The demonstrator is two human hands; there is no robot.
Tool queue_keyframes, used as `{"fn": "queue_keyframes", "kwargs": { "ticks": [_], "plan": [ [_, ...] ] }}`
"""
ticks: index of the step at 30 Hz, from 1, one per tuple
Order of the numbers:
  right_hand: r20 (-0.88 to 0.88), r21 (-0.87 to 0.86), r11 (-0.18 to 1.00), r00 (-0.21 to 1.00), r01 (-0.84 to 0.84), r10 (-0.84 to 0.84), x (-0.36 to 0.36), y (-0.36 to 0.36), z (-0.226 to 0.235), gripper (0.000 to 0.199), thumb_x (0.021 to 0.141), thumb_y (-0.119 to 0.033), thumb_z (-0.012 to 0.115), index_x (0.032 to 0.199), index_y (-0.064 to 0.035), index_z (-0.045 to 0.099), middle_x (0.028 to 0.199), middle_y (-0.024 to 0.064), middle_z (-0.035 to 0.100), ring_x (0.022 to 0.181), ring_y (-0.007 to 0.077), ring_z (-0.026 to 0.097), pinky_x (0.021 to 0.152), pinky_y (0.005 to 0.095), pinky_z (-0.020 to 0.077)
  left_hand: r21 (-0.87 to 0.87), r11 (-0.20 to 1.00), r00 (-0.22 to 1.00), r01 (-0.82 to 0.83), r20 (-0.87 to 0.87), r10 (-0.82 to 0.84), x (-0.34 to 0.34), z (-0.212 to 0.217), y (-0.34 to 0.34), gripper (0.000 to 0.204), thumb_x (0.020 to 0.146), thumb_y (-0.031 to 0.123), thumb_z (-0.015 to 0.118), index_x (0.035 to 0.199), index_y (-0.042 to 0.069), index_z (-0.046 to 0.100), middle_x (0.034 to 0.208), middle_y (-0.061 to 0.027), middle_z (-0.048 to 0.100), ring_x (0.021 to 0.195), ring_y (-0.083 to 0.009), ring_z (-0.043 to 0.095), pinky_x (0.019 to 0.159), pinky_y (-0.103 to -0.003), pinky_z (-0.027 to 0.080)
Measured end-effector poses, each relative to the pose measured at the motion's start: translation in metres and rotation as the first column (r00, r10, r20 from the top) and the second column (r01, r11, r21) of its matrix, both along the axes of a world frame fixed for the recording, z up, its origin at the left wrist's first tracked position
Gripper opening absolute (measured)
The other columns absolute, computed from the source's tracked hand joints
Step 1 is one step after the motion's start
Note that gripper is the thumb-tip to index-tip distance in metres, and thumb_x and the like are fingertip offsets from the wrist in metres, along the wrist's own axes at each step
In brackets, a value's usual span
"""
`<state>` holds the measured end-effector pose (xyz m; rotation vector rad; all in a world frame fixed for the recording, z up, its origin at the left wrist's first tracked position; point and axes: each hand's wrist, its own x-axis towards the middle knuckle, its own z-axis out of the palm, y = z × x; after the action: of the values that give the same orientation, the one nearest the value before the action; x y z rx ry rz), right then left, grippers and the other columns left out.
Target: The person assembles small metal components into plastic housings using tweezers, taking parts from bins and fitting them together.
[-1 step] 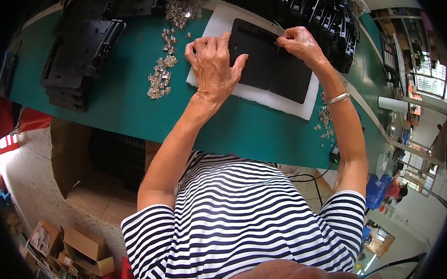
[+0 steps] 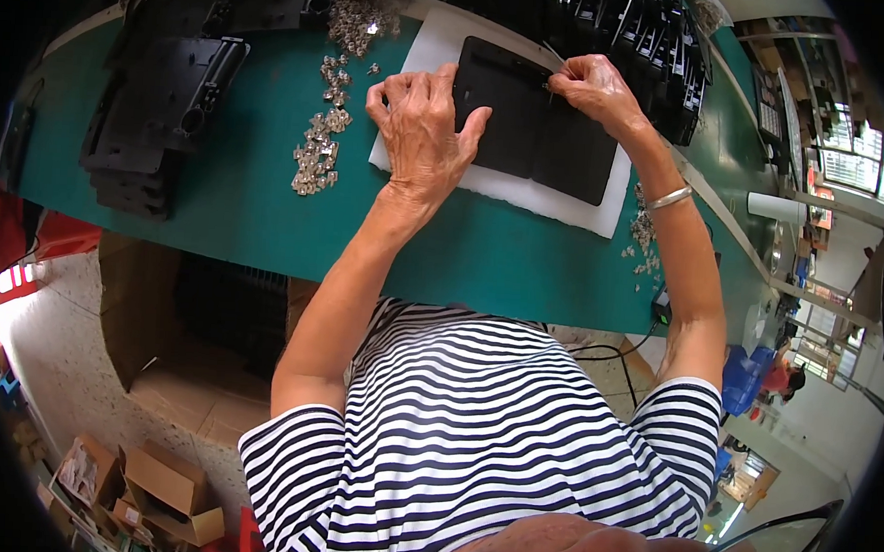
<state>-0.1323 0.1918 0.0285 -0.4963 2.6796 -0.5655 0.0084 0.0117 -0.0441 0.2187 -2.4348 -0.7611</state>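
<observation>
A flat black plastic panel [image 2: 513,121] lies on a white foam sheet [image 2: 573,221] on the green table. My left hand [image 2: 421,127] rests at the panel's left edge, thumb spread away from the bent fingers, holding nothing. Over the panel's far right part, my right hand [image 2: 596,85] is closed in a pinch. A thin pale metal rod [image 2: 552,52] sticks out past its fingertips. A small metal bit [image 2: 551,87] shows just under those fingers; its kind is too small to tell.
Small metal clips [image 2: 317,154] lie left of the foam, with a bigger heap [image 2: 360,16] behind. Tiny metal parts [image 2: 644,236] are scattered by my right forearm. Stacked black panels [image 2: 158,116] stand at left; black parts [image 2: 659,49] fill the far right.
</observation>
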Motion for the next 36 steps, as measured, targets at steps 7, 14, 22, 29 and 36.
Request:
{"fn": "queue_keyframes", "kwargs": {
  "ticks": [7,14,22,29,36],
  "plan": [
    [0.131,-0.137,0.983,0.985,0.126,-0.108,0.005,0.005,0.0,0.023,0.08,-0.022,0.063,0.07,-0.0023,0.064,0.057,-0.0022,0.046,0.055,0.0095,0.044,0.053,0.0272,0.0378,0.031,0.999,1.0,0.014,-0.019,-0.013,0.002,0.003,0.0,0.057,0.067,0.028,0.082,0.114,0.004,0.058,0.094,-0.0109,0.061,0.103,-0.0279,0.051,0.098,-0.047,0.027],
    [0.091,-0.019,0.996,0.992,0.092,-0.09,0.001,-0.002,0.003,0.024,0.078,-0.026,0.066,0.069,-0.0038,0.064,0.056,-0.0011,0.048,0.052,0.0085,0.045,0.05,0.0238,0.0375,0.032,0.999,1.0,0.007,-0.006,-0.007,0.002,0.005,0.001,0.058,0.067,0.027,0.082,0.114,0.004,0.058,0.095,-0.0098,0.059,0.102,-0.0267,0.05,0.099,-0.047,0.026],
    [0.141,0.054,0.993,0.983,0.108,-0.114,-0.002,-0.012,0.012,0.022,0.078,-0.022,0.067,0.067,-0.0055,0.058,0.054,-0.0064,0.042,0.046,0.0031,0.035,0.041,0.0208,0.0249,0.044,0.999,1.0,0.01,-0.019,-0.009,0.001,0.004,0.002,0.058,0.066,0.027,0.083,0.113,0.004,0.059,0.094,-0.0099,0.058,0.102,-0.0269,0.05,0.099,-0.048,0.026],
    [0.141,0.121,0.989,0.985,0.083,-0.1,-0.007,-0.018,0.013,0.022,0.078,-0.021,0.068,0.065,-0.007,0.057,0.053,-0.0066,0.041,0.042,0.0027,0.034,0.038,0.0202,0.0225,0.021,1.0,1.0,0.006,0.019,-0.006,0.002,0.004,0.001,0.054,0.073,0.033,0.078,0.116,0.006,0.06,0.096,-0.0078,0.06,0.102,-0.0267,0.049,0.098,-0.047,0.027],
    [0.189,0.063,0.99,0.973,0.125,-0.135,-0.004,-0.018,0.017,0.02,0.077,-0.019,0.068,0.065,-0.0071,0.057,0.052,-0.0072,0.04,0.042,0.0027,0.033,0.038,0.0204,0.0223,0.02,1.0,1.0,0.006,0.013,-0.006,0.002,0.002,0.0,0.054,0.072,0.032,0.078,0.116,0.006,0.06,0.096,-0.0077,0.06,0.102,-0.0264,0.05,0.099,-0.047,0.027]
  ]
}}
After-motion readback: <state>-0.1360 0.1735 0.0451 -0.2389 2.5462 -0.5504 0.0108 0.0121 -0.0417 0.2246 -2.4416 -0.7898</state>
